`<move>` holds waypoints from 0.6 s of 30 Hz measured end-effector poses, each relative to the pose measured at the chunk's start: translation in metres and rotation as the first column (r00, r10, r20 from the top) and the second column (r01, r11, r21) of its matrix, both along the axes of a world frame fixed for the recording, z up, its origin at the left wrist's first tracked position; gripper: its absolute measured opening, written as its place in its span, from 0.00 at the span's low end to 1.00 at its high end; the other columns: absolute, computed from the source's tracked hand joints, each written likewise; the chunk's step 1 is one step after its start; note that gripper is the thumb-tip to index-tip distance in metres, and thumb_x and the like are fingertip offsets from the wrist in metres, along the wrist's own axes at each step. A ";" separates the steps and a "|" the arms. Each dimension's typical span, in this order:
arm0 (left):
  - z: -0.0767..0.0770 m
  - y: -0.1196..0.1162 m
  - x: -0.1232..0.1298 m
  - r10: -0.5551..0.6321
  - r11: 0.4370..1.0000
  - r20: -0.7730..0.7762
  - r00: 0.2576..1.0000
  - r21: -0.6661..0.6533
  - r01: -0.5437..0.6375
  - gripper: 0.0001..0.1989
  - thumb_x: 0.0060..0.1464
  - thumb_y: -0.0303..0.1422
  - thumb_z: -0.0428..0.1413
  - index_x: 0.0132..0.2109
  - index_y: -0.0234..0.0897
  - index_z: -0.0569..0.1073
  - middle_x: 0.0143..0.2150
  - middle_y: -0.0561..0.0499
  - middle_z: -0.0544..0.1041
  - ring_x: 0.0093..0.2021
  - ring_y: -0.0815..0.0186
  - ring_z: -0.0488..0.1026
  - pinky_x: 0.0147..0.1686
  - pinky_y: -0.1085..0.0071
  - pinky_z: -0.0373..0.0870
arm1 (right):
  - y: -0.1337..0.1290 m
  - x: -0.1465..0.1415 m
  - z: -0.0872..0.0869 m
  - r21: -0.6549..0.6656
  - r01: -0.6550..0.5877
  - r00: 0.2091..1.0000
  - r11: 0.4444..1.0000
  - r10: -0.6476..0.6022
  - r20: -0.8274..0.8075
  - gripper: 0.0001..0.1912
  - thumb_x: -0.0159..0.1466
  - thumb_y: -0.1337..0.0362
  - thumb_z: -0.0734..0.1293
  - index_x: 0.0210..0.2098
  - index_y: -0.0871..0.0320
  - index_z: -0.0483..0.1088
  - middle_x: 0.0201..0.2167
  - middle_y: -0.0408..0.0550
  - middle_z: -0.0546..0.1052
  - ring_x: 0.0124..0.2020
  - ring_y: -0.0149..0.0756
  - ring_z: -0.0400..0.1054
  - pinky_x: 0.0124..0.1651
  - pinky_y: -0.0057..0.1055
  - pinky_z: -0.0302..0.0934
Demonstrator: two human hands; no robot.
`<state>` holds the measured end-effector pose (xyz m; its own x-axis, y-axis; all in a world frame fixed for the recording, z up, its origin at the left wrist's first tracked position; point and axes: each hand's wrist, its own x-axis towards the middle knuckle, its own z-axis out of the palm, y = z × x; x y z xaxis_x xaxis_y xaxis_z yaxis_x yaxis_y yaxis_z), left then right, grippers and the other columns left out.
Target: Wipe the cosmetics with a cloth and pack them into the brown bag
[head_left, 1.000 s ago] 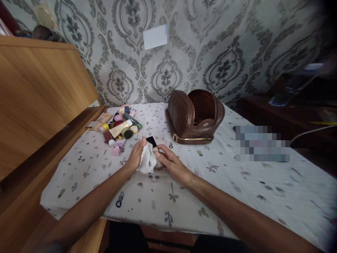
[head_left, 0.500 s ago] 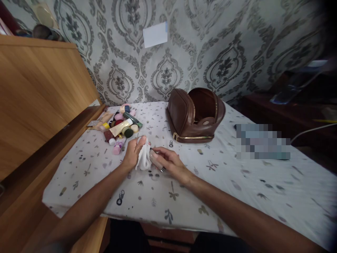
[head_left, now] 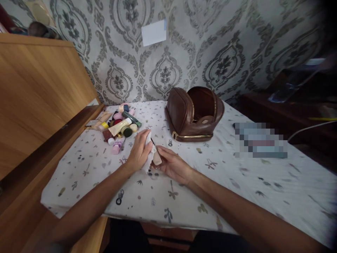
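Observation:
My left hand [head_left: 139,151] is closed on a white wipe [head_left: 148,167], pressing it against the upper end of a small beige bottle [head_left: 157,159]. The bottle looks like a cosmetic one, with a dark part showing near the wipe. Fingers of my right hand [head_left: 172,163] grip the bottle from the right side. Some of its surface is hidden by the wipe and my fingers. Both hands are above the patterned tablecloth [head_left: 152,202]. Just beyond my left hand, a pink-and-white tube [head_left: 118,144] lies at the edge of a pile of cosmetics [head_left: 119,126].
A brown leather toiletry bag [head_left: 181,114] stands unzipped behind my right hand. Off to the right lies a blurred-out flat object [head_left: 260,140]. A wooden cabinet [head_left: 44,77] borders the table on the left, and a patterned wall [head_left: 164,73] rises behind.
The bottle has turned, and its beige side now faces up. My left hand has shifted the wipe, earlier bunched up, flat against the bottle. Bag and cosmetics pile are unmoved.

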<state>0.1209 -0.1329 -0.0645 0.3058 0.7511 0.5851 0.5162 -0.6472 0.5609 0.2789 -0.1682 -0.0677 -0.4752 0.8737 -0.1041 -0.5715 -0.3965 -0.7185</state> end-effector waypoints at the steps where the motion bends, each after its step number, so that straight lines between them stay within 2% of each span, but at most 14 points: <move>1: -0.002 0.000 0.001 0.023 0.999 -0.034 0.999 0.032 -0.022 0.25 0.69 0.45 0.39 0.65 0.38 0.62 0.62 0.39 0.62 0.64 0.55 0.59 0.65 0.54 0.56 | 0.001 0.000 -0.001 -0.028 0.011 0.999 1.000 -0.012 -0.030 0.14 0.57 0.57 0.76 0.35 0.58 0.72 0.26 0.41 0.76 0.27 0.31 0.70 0.35 0.31 0.68; 5: -0.004 -0.003 0.004 0.143 0.980 -0.121 0.982 0.155 -0.124 0.23 0.69 0.41 0.41 0.64 0.38 0.67 0.55 0.41 0.61 0.59 0.54 0.61 0.60 0.52 0.60 | 0.005 0.001 -0.003 -0.087 0.037 0.996 0.995 -0.044 -0.081 0.12 0.56 0.62 0.76 0.37 0.57 0.74 0.30 0.42 0.77 0.31 0.31 0.69 0.36 0.30 0.68; 8: -0.002 -0.007 0.006 0.162 0.961 -0.127 0.979 0.244 -0.127 0.20 0.69 0.38 0.43 0.61 0.37 0.70 0.50 0.43 0.63 0.53 0.57 0.64 0.55 0.55 0.65 | 0.007 0.001 -0.004 -0.095 0.053 0.993 0.994 -0.063 -0.101 0.12 0.56 0.63 0.76 0.37 0.57 0.75 0.32 0.42 0.77 0.32 0.32 0.70 0.38 0.31 0.67; 12: 0.005 -0.011 0.007 0.064 0.953 -0.117 0.991 0.303 -0.026 0.15 0.68 0.33 0.47 0.55 0.38 0.73 0.43 0.46 0.70 0.45 0.61 0.69 0.48 0.62 0.70 | 0.009 0.000 -0.006 -0.070 0.092 0.989 0.993 -0.100 -0.113 0.11 0.55 0.64 0.76 0.36 0.58 0.75 0.31 0.42 0.76 0.30 0.30 0.68 0.35 0.28 0.63; 18: 0.012 -0.023 0.012 -0.076 0.925 -0.132 0.988 0.361 0.119 0.08 0.65 0.29 0.52 0.47 0.38 0.75 0.40 0.47 0.74 0.41 0.63 0.70 0.43 0.65 0.71 | 0.010 0.001 -0.002 -0.036 0.158 0.978 0.987 -0.161 -0.134 0.09 0.53 0.65 0.76 0.30 0.57 0.74 0.27 0.39 0.74 0.31 0.28 0.65 0.36 0.25 0.61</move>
<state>0.1332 -0.1556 -0.0524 0.4468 0.4538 0.7710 0.4863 -0.8465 0.2164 0.2798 -0.1579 -0.0700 -0.3410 0.9373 -0.0714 -0.7204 -0.3094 -0.6208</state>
